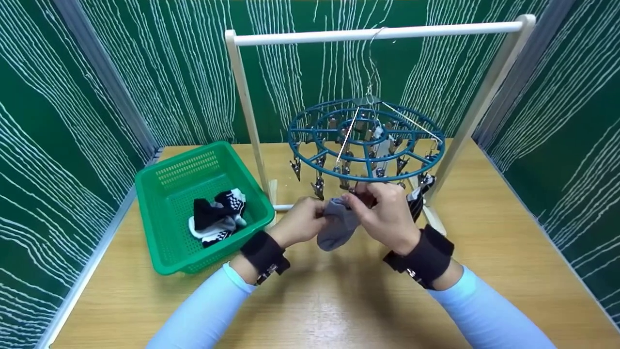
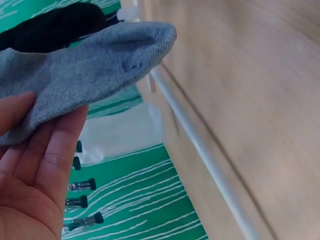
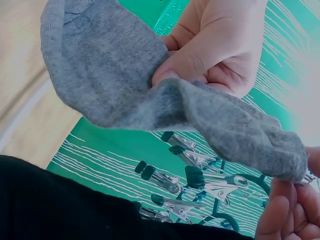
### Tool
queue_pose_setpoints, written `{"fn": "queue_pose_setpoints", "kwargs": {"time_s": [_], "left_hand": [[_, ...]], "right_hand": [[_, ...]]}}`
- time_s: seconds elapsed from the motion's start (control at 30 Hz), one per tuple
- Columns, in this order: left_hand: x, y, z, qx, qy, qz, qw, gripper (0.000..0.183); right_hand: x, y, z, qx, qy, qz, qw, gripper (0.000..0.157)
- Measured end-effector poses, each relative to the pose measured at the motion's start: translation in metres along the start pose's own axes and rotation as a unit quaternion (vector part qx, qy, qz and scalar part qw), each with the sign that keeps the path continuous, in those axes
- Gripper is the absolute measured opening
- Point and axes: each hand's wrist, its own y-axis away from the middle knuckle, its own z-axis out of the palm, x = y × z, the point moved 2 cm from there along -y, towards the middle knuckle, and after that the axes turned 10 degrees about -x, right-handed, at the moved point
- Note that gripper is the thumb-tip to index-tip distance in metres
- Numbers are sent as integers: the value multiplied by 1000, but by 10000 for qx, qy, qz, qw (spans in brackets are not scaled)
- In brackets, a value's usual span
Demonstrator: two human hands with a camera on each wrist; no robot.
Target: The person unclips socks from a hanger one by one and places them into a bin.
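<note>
A grey sock [image 1: 336,228] hangs from both hands under the front rim of a round blue clip hanger [image 1: 310,162]. My left hand [image 1: 302,220] pinches it partway along between thumb and fingers, and the toe end droops free in the left wrist view. Close to the hanger's clips, my right hand [image 1: 387,213] grips the sock's other end; in the right wrist view its fingertips [image 3: 280,205] are at that end. A bit of metal shows beside them, but whether this hand also touches a clip is hidden.
Several metal clips [image 3: 215,185] dangle from the hanger, which hooks over a white rail [image 1: 315,37]. A dark patterned sock [image 1: 417,203] hangs at its right and a white one [image 2: 122,135] behind. At left, a green basket [image 1: 145,213] contains black-and-white socks [image 1: 215,218].
</note>
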Motion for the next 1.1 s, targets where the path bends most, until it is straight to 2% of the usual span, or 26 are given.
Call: {"fn": "queue_pose_setpoints", "kwargs": {"time_s": [0.17,0.27,0.5,0.6,0.7,0.87,1.1], "left_hand": [[1,-1,0,68,-22,-12,10000,13],[-1,-3,0,88,-202,-14,9998,13],[-12,-5,-2,34,-110,-597,9981,35],[-15,-4,-5,139,-246,-538,9982,34],[-16,-1,-11,238,-338,-458,9981,31],[-15,8,-24,218,-237,-683,9971,32],[-12,22,-46,528,-735,-789,9928,33]], "right_hand": [[1,-1,0,176,-96,-189,9996,18],[0,-2,0,257,-139,-274,9992,17],[2,-1,-1,285,-95,-276,9992,17],[2,0,-1,280,-84,-267,9992,18],[2,1,-2,247,-62,-205,9995,17],[1,1,-3,214,-8,-20,9998,10],[2,3,-3,336,124,65,9993,9]]}}
